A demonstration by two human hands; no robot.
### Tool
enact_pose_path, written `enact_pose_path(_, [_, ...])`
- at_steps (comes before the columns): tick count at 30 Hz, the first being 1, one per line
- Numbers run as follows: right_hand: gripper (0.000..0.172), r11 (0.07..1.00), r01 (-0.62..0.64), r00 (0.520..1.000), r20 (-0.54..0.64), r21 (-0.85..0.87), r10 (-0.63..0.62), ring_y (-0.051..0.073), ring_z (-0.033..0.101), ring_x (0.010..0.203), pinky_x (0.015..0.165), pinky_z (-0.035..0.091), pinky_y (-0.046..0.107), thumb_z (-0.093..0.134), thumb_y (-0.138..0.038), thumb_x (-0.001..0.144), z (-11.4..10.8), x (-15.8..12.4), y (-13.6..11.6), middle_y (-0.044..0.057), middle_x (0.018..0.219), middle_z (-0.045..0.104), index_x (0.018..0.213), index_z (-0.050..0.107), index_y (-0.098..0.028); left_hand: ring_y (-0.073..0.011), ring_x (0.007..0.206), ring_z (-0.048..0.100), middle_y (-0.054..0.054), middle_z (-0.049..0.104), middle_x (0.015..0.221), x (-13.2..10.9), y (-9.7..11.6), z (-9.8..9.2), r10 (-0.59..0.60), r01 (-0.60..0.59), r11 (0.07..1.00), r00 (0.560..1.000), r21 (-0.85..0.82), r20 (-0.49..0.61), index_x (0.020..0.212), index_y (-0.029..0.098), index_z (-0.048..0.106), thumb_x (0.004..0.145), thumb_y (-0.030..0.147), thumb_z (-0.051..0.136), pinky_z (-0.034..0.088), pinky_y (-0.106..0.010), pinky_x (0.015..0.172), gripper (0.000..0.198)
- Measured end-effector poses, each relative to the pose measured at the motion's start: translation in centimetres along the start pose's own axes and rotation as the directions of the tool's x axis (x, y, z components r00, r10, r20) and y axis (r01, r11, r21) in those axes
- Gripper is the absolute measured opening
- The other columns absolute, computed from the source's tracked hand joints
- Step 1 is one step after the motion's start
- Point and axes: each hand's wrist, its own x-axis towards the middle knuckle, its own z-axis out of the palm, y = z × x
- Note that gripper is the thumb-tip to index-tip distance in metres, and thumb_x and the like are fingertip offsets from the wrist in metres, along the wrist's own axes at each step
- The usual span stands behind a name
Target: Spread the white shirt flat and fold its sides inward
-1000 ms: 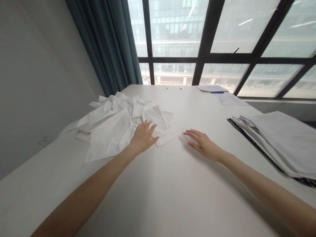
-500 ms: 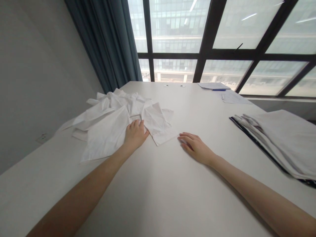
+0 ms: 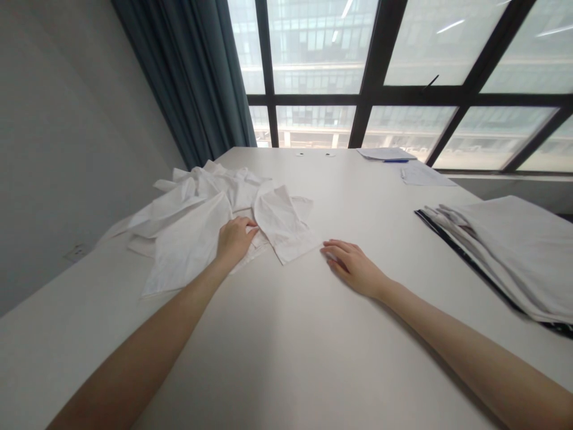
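Note:
A crumpled white garment (image 3: 197,209) lies spread on the left part of the white table (image 3: 286,334). My left hand (image 3: 233,239) rests on its near edge with the fingers curled and pinching the cloth beside a white sleeve (image 3: 282,224). My right hand (image 3: 353,266) lies flat on the bare tabletop just right of the sleeve's cuff, fingers stretched out and holding nothing.
A stack of folded light-grey garments (image 3: 505,251) sits at the right edge. Loose papers (image 3: 418,173) and a blue pen (image 3: 396,160) lie at the far side near the window. A dark curtain (image 3: 197,77) hangs at the back left.
My left hand has slid left off the sleeve and its fingers have curled from flat into a pinch on the cloth. My right hand has barely moved.

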Motion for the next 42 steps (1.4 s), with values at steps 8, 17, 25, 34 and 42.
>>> enact_pose_path(8, [0.033,0.999,-0.025,1.0,0.009,0.023,0.025,0.025,0.052,0.125,0.105,0.04,0.047,0.044,-0.022,0.095,-0.2,0.0,-0.2,0.012,0.134,0.058,0.126,0.054,-0.021,-0.0255,0.095,0.063,-0.006,0.072,0.092,0.1,0.5,-0.6,-0.011,0.007,0.998,0.998,-0.07,-0.06,0.084,0.02,0.067,0.089,0.02,0.055,0.043,-0.039,0.088,0.014])
enact_pose_path(17, [0.043,0.987,-0.147,0.987,-0.05,0.069,0.15,0.025,0.052,0.125,0.104,0.04,0.045,0.046,-0.026,0.094,-0.4,0.2,-0.3,0.013,0.133,0.058,0.136,0.044,-0.018,-0.0226,0.09,0.062,-0.005,0.071,0.089,-0.4,3.5,-2.5,0.023,-0.056,0.93,0.995,-0.364,-0.096,0.082,0.019,0.065,0.087,0.021,0.054,0.045,-0.035,0.084,0.012])
enact_pose_path(25, [0.032,0.99,-0.1,0.994,-0.028,0.099,0.104,0.025,0.055,0.12,0.103,0.036,0.047,0.053,-0.031,0.093,-0.5,0.1,-0.4,0.01,0.124,0.064,0.124,0.055,-0.023,-0.0201,0.088,0.063,-0.002,0.07,0.087,-2.2,7.7,-5.0,0.144,-0.119,0.829,0.99,-0.547,0.004,0.08,0.02,0.064,0.085,0.022,0.056,0.048,-0.032,0.085,0.01])
enact_pose_path(34, [0.035,0.962,-0.203,0.976,-0.042,0.181,0.213,0.021,0.06,0.082,0.086,0.044,0.043,0.06,-0.031,0.087,-0.3,0.3,-0.3,0.003,0.084,0.066,0.121,0.059,-0.023,-0.0209,0.084,0.065,-0.003,0.072,0.088,-1.3,6.3,-5.2,0.289,-0.159,0.89,0.922,-0.428,0.258,0.085,0.021,0.068,0.091,0.033,0.05,0.048,-0.031,0.078,0.023])
enact_pose_path(42, [0.033,0.774,-0.282,0.786,-0.327,0.566,0.525,0.015,0.054,0.065,0.063,0.044,0.028,0.063,-0.039,0.077,-2.7,1.0,2.4,-0.002,0.069,0.058,0.104,0.07,-0.02,-0.0374,0.127,0.044,-0.023,0.054,0.132,0.5,-1.6,-4.7,0.031,-0.03,0.929,1.0,0.37,0.004,0.133,0.011,0.049,0.09,0.032,0.051,0.028,-0.058,0.106,0.048])
